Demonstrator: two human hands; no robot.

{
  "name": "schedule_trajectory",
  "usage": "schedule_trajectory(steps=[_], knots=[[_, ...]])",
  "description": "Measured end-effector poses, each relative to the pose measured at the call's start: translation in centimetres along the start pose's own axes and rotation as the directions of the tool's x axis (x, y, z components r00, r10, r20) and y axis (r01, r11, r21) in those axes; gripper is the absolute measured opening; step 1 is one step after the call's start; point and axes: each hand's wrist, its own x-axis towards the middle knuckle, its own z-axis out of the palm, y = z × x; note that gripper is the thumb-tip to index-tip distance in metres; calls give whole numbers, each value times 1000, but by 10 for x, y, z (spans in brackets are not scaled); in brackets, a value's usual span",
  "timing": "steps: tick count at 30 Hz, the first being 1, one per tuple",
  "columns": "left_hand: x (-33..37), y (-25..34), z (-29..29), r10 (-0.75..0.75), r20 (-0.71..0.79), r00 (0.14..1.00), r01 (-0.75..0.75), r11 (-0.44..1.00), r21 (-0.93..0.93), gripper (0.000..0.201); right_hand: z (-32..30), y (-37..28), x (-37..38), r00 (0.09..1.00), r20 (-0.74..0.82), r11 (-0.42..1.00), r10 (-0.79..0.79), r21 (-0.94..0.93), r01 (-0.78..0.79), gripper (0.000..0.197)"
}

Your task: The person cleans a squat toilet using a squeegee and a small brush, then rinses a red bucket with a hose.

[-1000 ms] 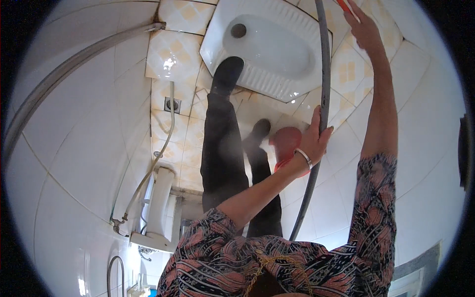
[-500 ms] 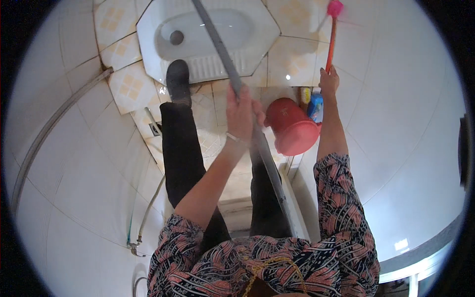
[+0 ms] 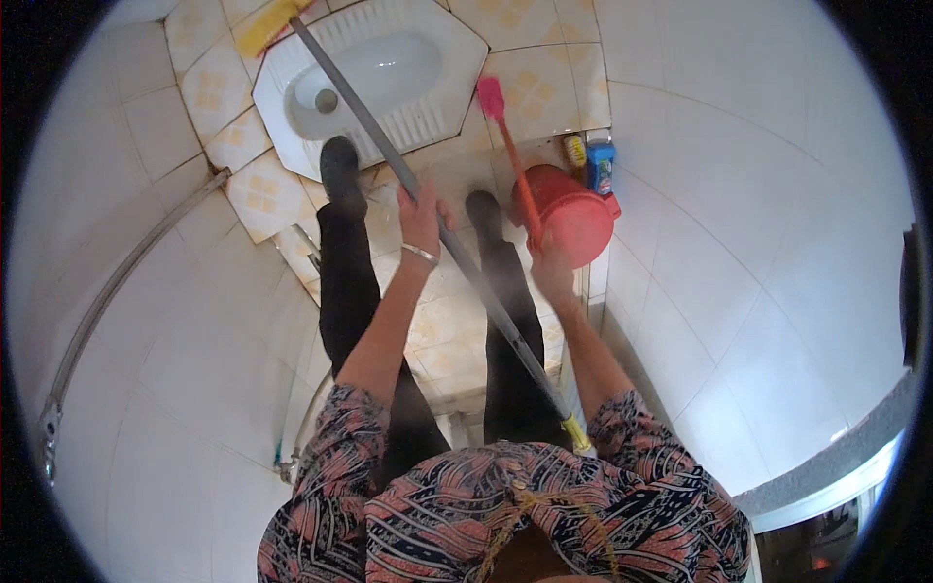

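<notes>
Grey pole (image 3: 364, 119) slants through the left hand (image 3: 421, 222), fingers wrapped round it about mid-length; yellow head (image 3: 270, 27) far beyond the hand, past the squat toilet's (image 3: 437, 117) far-left edge, near end by the right sleeve (image 3: 632, 432). Pink-headed brush (image 3: 518, 172) extends forward from the right hand (image 3: 554, 272), slightly blurred, closed on its handle, beside the red bucket (image 3: 575, 231). Blue bottle (image 3: 601, 173) beyond, near the tiled wall (image 3: 700, 194).

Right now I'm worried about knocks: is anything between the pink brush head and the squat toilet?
Nothing visible: only floor tile separates the brush head and squat toilet in view. The grey pole in the left hand crosses the toilet farther left.
</notes>
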Motion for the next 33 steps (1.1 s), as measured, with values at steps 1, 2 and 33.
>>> schedule_trajectory(steps=[1, 2, 33], knots=[[2, -17, -12, -23, -64, 998, 27, 997, 68, 23, 7, -6, -21, 972, 154, 984, 179, -45, -174, 46], [-5, -30, -23, -25, -67, 997, 34, 990, 136, 24, 5, -21, -29, 896, 313, 947, 315, -44, -317, 47], [-64, -22, 114, -27, 341, 940, -326, 236, 915, 44, -203, -118, -180, 675, 697, -184, 243, 716, -673, 44]])
